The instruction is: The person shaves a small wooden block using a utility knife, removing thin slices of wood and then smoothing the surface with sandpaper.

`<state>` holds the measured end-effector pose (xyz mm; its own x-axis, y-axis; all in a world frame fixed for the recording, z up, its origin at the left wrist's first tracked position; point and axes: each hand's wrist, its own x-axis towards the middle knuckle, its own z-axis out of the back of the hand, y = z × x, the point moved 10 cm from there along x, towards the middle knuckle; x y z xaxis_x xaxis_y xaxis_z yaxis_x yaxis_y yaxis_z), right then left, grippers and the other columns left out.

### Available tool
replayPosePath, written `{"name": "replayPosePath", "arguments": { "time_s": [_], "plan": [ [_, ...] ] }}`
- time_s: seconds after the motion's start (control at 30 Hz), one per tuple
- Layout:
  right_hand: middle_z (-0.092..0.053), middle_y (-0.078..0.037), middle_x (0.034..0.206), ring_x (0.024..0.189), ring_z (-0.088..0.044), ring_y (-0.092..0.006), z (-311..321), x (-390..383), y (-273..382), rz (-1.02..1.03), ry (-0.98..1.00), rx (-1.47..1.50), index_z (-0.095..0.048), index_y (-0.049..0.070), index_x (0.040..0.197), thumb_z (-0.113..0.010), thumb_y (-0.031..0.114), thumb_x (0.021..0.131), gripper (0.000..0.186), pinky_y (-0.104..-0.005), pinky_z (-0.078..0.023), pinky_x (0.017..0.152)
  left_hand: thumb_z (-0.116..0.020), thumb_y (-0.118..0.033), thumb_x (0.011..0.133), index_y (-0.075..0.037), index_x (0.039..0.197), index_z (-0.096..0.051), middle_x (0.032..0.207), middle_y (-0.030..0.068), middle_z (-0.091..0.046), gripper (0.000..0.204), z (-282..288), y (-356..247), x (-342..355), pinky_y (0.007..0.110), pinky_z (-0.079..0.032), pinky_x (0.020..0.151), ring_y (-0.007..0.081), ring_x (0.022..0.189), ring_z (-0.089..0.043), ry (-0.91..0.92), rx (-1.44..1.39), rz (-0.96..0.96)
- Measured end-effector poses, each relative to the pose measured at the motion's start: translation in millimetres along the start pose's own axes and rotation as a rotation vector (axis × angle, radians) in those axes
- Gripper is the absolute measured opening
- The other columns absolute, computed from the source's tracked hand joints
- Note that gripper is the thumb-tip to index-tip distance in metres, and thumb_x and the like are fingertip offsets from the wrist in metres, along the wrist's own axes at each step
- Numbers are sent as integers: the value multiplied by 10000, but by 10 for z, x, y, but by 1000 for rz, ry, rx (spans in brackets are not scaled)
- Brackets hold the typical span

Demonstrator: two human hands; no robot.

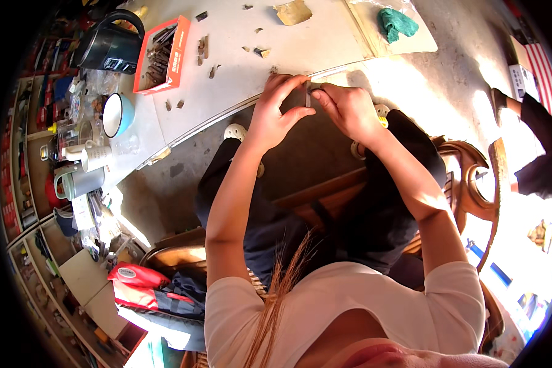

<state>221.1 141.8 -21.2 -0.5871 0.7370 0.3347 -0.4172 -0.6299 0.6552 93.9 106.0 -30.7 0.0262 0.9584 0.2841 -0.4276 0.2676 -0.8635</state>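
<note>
Over the table's near edge, my left hand [277, 113] pinches the ends of a small, thin greyish strip [308, 95] between thumb and fingers. My right hand [351, 111] is closed beside it, with thumb and bent forefinger against the strip's other side. A small dark bit shows at the right fingertips, too small to name. On the white table [239, 92] beyond my hands lie several small brown and dark pieces [203, 49]. An orange-red open box [179, 52] at the left holds many similar brown pieces [159, 58].
Left on the table stand a black kettle [107, 46], a light-blue enamel mug [124, 115] and other cups. A brown scrap [293, 12] and a green cloth [397, 24] lie at the far side. Shelves line the left; a carved wooden chair [472, 165] curves at my right.
</note>
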Motion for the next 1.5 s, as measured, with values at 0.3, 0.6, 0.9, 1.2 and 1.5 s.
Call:
{"name": "replayPosePath", "arguments": {
  "time_s": [0.3,0.6,0.9,1.2,1.5],
  "plan": [
    [-601,-158,648,627,-592,-389,-100,-18,24,-10,107,52,-598,52,778,-589,299,967,311,-458,-472,572,-832,-105,698,-76,1221,-613,1069,54,-619,567,36,53,-30,368,-468,935,246,1057,-560,0,-1,27],
    [-594,-149,632,607,-589,-375,-117,-17,30,6,141,130,-610,44,793,-569,296,980,317,-442,-470,571,-820,-29,718,-59,1266,-595,1160,53,-623,593,-14,243,-90,324,-470,957,188,1100,-579,-7,-155,109],
    [-572,-147,613,564,-586,-336,29,6,-257,-236,-4,342,-598,31,832,-510,263,1018,310,-404,-454,545,-711,89,810,37,1374,-485,1307,100,-564,609,-235,133,-37,329,-468,1002,203,1163,-568,89,-794,164],
    [-559,-171,608,581,-591,-366,20,-4,-209,-217,-34,280,-605,32,854,-499,227,1017,276,-427,-457,553,-724,19,841,57,1379,-479,1275,112,-591,593,-289,258,-78,325,-475,978,209,1156,-571,10,-923,185],
    [-574,-208,645,613,-582,-425,-191,-101,-234,-314,-72,386,-579,21,844,-493,232,1020,288,-455,-447,558,-741,-17,843,54,1382,-478,1248,103,-599,604,-343,300,-136,308,-466,972,180,1127,-577,-63,-968,202]
  ]
}}
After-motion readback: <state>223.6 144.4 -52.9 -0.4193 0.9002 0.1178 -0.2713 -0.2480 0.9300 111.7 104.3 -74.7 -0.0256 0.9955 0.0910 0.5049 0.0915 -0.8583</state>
